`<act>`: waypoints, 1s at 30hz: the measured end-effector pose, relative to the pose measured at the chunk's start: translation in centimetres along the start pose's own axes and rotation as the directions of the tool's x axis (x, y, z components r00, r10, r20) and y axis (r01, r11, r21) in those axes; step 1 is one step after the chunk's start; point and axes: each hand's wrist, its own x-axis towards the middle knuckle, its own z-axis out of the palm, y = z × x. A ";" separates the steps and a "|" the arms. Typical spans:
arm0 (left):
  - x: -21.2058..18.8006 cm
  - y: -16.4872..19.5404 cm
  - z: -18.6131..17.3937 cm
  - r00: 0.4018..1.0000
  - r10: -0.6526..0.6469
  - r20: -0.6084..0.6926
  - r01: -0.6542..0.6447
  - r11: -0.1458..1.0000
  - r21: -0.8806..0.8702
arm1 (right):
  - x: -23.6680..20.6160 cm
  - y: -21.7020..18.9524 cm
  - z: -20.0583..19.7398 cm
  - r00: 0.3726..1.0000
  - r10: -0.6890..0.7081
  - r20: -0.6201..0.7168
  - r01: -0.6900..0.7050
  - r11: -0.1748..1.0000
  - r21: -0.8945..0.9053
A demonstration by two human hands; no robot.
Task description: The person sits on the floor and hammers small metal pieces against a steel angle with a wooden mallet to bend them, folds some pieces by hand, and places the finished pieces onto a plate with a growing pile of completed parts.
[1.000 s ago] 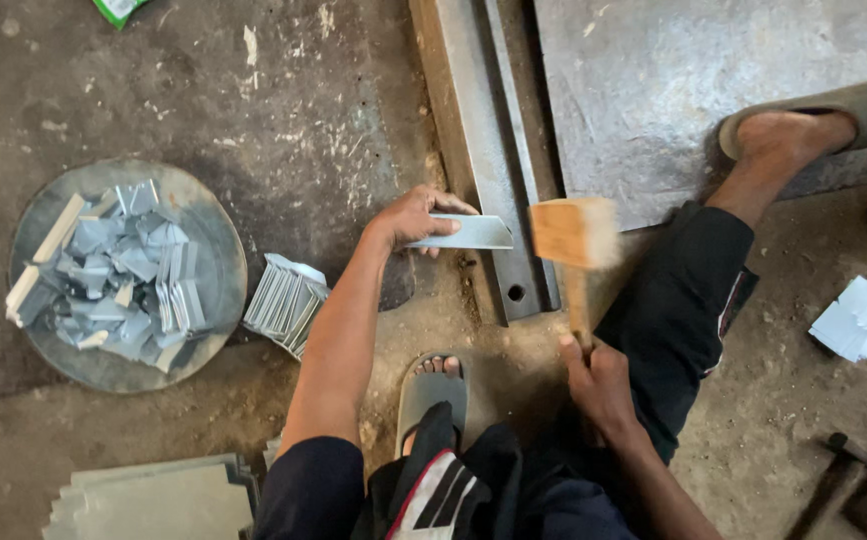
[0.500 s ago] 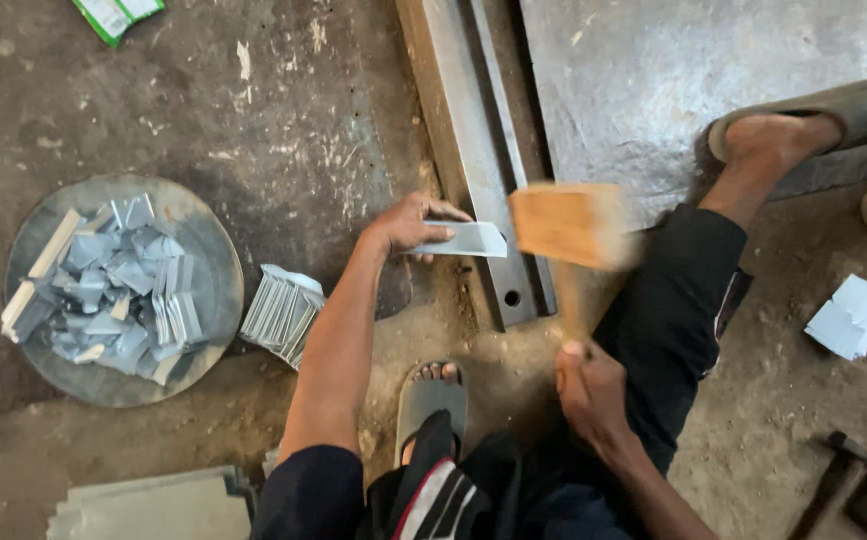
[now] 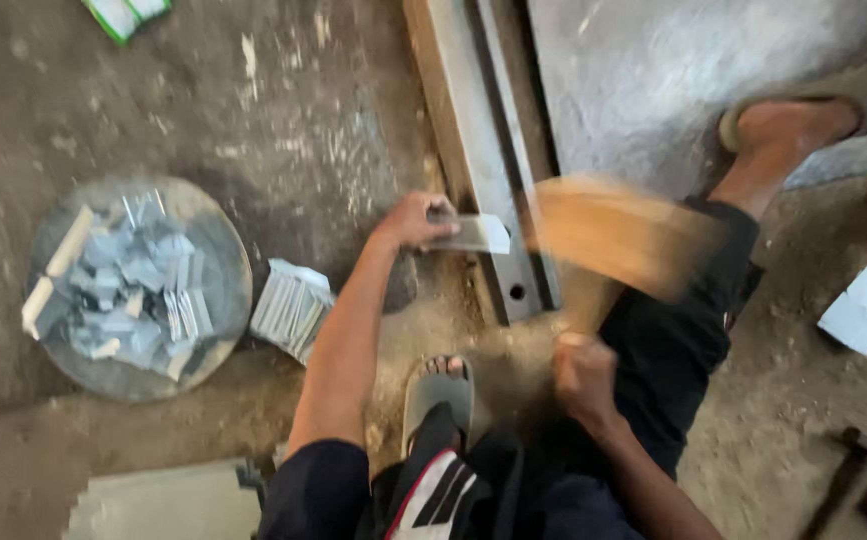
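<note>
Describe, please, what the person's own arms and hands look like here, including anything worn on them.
Both hands, the left hand and the right hand, are bare, without gloves. The forearms are uncovered. A dark navy short sleeve covers the left upper arm. No watch or rings can be made out; the picture is blurred.

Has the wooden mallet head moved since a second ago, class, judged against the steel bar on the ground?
Yes. The mallet head is motion-blurred and now lies further right of the steel bar, over the person's leg; the right hand grips its handle.

A round tray [image 3: 218, 330] of grey metal pieces is sitting well left of the grip, a stacked bundle [image 3: 291, 305], seemingly metal strips, lying nearer
</note>
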 end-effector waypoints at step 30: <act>-0.7 -0.8 1.1 0.959 0.205 -0.196 -0.168 0.967 0.190 | 1.4 -7.0 -2.2 0.970 -0.160 0.183 0.237 0.789 -0.567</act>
